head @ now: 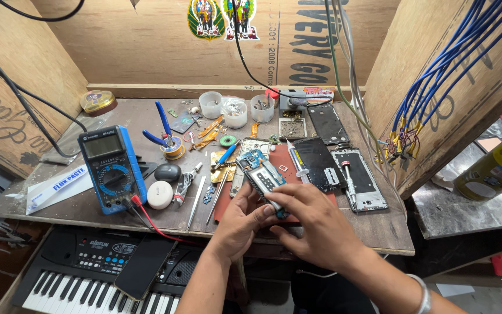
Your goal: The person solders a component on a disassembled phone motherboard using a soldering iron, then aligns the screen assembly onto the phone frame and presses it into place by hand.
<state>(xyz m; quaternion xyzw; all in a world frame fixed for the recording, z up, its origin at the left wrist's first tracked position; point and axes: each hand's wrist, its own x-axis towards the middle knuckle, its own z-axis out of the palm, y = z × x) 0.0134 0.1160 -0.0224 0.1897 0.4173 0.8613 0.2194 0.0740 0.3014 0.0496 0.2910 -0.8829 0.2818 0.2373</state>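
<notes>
Left hand: left hand (240, 224) reaches up from the near edge of the bench, thumb and fingers closed on the lower end of the opened phone with its back cover off and blue-and-silver circuit parts showing (262, 177).
Right hand: right hand (315, 221) lies over the phone's lower right side, fingertips curled down onto it; whether they pinch a small part or tool cannot be told. A silver bangle sits on that wrist.
Phone, place: held by both hands just above the dark red work mat (289, 160), near the front edge of the worn wooden workbench (390, 227), tilted with its top end away from the person.
Head view, left of the hands: blue digital multimeter with a dial and red lead (111, 168), a white round puck (160, 195), a black oval puck (168, 172), metal tweezers (196, 203) and blue-handled pliers (164, 125).
Head view, right of the hands: a syringe-like tube (297, 160), a black phone screen panel (318, 163), a stripped silver phone frame (360, 180) and another dark panel (326, 123) behind.
Head view, back: 3 small white plastic cups (235, 110).
Head view, below the bench: a black toy keyboard (82, 267) with a dark phone (144, 266) lying on it.
Progress, as a judgement: the phone is already opened and its insides are bare; work on the board looks under way, with closing up not yet done.
</notes>
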